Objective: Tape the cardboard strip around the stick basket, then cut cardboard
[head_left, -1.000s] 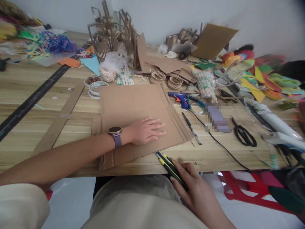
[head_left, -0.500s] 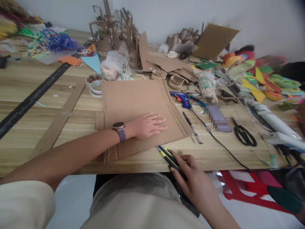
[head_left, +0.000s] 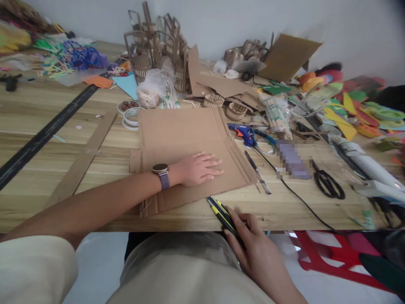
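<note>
A flat brown cardboard sheet lies on the wooden table in front of me. My left hand rests flat on its near part, fingers stretched out, pressing it down; a watch is on that wrist. My right hand is closed round a black and yellow utility knife at the table's near edge. The knife's tip points at the cardboard's near right edge.
A blue glue gun, a thin metal tool, black scissors and a black cable lie to the right. Cardboard models, tape rolls, stick bundles and coloured foam scraps crowd the back. A red stool stands below right.
The view shifted slightly. Both hands hold almost the same places; the right hand with the knife has edged a little along the table's edge.
</note>
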The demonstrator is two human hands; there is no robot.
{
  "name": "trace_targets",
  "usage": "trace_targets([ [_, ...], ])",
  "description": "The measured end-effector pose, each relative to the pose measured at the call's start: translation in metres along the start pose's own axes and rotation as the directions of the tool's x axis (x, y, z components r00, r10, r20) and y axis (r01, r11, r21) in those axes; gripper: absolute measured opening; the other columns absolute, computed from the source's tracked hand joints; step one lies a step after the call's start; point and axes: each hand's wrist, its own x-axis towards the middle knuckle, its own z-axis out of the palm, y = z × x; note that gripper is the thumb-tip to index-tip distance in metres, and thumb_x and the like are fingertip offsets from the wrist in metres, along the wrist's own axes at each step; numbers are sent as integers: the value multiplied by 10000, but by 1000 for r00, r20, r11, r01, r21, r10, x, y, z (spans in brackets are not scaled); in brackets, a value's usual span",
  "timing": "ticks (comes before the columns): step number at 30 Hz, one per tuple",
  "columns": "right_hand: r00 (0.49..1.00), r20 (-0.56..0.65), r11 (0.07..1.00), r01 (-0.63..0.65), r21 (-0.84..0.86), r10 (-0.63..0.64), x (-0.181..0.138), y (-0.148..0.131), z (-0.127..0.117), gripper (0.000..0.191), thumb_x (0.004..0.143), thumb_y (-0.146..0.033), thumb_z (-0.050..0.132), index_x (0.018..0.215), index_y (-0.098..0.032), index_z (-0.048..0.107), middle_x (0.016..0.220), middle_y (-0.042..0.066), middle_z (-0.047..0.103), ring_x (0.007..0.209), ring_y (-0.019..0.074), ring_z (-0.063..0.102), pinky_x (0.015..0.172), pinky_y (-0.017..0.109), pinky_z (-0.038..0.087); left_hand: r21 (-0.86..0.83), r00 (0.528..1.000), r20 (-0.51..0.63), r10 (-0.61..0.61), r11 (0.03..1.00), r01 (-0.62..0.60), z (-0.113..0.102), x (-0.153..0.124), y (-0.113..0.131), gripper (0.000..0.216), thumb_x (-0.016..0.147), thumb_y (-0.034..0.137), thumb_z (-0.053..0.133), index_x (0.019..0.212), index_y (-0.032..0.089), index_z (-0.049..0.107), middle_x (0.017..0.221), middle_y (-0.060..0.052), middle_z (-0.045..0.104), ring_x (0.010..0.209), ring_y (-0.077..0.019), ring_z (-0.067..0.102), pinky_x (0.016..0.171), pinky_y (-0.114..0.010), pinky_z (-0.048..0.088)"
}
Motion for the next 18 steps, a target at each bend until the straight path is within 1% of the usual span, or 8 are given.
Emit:
trace_targets([
  [3,1000,8,1000,18,1,-18,-2,-3,3,435,975,-352,376,1329,-192,570,954,103,624,609,181,678,456,270,558,2,1000,13,-5,1000,5,0,0,0,450,1038,388,284,1459,310,424,1583,-14,302,1467,-242,256,1185,-460,193],
  [7,999,-2,999,42,16,-42,-5,-7,7,413,957,-333,410,1306,-211,594,952,92,630,605,164,681,414,226,530,10,1000,29,-8,1000,7,-2,0,2,454,1041,385,274,1462,299,422,1585,-17,296,1468,-248,250,1186,-458,190],
  [12,998,29,998,54,27,-54,-1,-11,7,424,944,-320,424,1309,-189,594,946,99,633,622,173,691,422,232,545,6,999,39,-5,1000,5,-4,0,2,459,1042,386,269,1467,292,415,1588,-25,291,1471,-251,243,1188,-454,181],
  [18,997,46,998,58,29,-59,6,-17,6,428,930,-299,451,1319,-194,593,950,106,643,652,188,700,447,245,562,-1,999,31,-8,1000,8,-2,0,1,454,1041,390,273,1465,308,412,1589,-13,288,1474,-242,235,1186,-460,185],
])
